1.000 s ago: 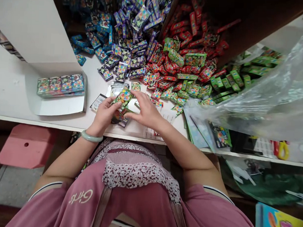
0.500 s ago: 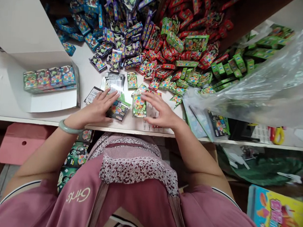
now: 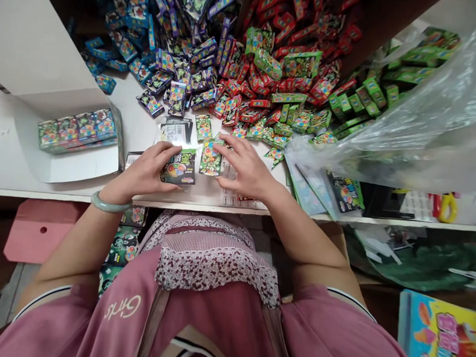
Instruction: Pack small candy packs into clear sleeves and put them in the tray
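My left hand [image 3: 148,169] curves around the left side of a flat black card packet [image 3: 179,169] with a green edge, its fingers along the top and the thumb along the bottom. Close by on the right, a small green candy box [image 3: 210,158] is held at its right side by my right hand [image 3: 244,165], fingertips at the upper corner and thumb low. A narrow gap separates packet and box. Behind them on the white table lie another small green box [image 3: 203,128] and a stack of cards in clear sleeves [image 3: 176,130]. A sheet of round stickers [image 3: 228,196] is partly under my right hand.
Heaps of blue boxes [image 3: 125,44], purple boxes [image 3: 202,73], red boxes [image 3: 289,39] and green boxes [image 3: 365,99] fill the back. An open white carton [image 3: 82,165] with wrapped boxes stands left. Clear plastic [image 3: 411,137] and yellow-handled scissors [image 3: 448,207] are at right.
The black packet has turned from tilted to nearly straight, with my left hand now around its side. My right hand has brought the small green box slightly left, towards the packet.
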### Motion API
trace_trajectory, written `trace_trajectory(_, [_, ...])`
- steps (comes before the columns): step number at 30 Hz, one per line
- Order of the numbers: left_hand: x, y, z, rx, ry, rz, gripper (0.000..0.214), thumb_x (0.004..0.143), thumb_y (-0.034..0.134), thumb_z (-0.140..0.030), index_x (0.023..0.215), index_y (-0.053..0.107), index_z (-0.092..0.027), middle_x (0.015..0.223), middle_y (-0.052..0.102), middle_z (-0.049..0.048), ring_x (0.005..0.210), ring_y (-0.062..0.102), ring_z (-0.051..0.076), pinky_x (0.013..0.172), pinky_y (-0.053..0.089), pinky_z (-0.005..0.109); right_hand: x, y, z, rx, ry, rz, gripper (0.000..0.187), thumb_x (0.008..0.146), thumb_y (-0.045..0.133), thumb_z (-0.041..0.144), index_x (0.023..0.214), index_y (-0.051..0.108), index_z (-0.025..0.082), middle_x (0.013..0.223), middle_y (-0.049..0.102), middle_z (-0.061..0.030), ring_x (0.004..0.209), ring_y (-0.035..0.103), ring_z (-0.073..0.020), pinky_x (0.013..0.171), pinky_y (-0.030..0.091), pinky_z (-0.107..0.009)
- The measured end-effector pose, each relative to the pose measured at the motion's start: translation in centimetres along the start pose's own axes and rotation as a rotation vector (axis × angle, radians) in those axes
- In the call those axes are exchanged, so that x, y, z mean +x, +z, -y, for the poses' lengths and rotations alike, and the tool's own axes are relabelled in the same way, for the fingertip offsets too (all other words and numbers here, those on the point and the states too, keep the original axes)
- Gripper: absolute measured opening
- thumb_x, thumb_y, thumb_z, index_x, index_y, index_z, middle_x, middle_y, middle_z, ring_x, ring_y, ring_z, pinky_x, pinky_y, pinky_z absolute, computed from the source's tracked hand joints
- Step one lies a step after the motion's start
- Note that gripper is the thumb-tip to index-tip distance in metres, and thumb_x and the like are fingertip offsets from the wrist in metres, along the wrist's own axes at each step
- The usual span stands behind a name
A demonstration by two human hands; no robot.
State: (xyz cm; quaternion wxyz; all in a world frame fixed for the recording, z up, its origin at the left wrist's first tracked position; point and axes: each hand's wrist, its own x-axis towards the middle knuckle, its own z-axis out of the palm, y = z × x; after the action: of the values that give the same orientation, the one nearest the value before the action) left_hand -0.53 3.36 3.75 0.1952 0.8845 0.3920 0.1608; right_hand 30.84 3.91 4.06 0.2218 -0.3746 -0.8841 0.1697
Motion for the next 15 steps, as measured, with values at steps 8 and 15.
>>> trace_trajectory(8, [-0.3, 1.1, -0.4, -0.018, -0.083, -0.175, 0.096, 0.071, 0.078, -0.067, 0.149, 0.040, -0.024, 0.131, 0.050, 0.0122, 0.121, 0.055, 0.033, 0.105, 0.051, 0.051, -0.2, -0.1, 1.0, 0.006, -0.023, -0.014, 0.068, 0.083, 0.064, 0.042, 0.146, 0.046, 0.024, 0.153, 0.046, -0.0154, 0.140, 0.043, -0.0371, 0.114, 0.036, -0.063])
trace_trajectory(15, [-0.7, 2.1, -0.9, 0.037, -0.056, -0.210, 0.095, 0.073, 0.075, -0.069, 0.148, 0.040, -0.023, 0.129, 0.052, 0.0138, 0.119, 0.056, 0.033, 0.102, 0.052, 0.051, 0.4, -0.9, 0.4, 0.032, -0.168, 0.073, 0.065, 0.081, 0.063, 0.033, 0.143, 0.048, 0.022, 0.150, 0.048, -0.0162, 0.139, 0.044, -0.0357, 0.114, 0.038, -0.063])
